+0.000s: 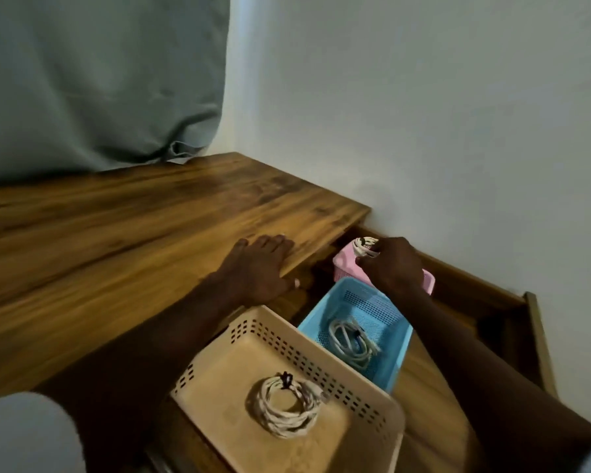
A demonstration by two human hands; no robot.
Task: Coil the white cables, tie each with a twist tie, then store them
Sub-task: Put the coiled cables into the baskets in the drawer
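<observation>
Three baskets stand in an open wooden drawer (533, 336). The beige basket (325, 356) nearest me holds a coiled white cable (287, 409) tied with a dark twist tie. A second coiled white cable (352, 341) lies in the blue basket (401, 349) behind it. Furthest back, over the pink basket (343, 264), my right hand (391, 264) grips a third coiled white cable (365, 247) with curled fingers. My left hand (256, 264) rests flat on the tabletop's right edge, fingers straight.
The wooden tabletop (133, 240) stretches to the left. A grey-green curtain (93, 80) hangs over its far edge. A white wall (440, 131) runs close along the right side of the drawer.
</observation>
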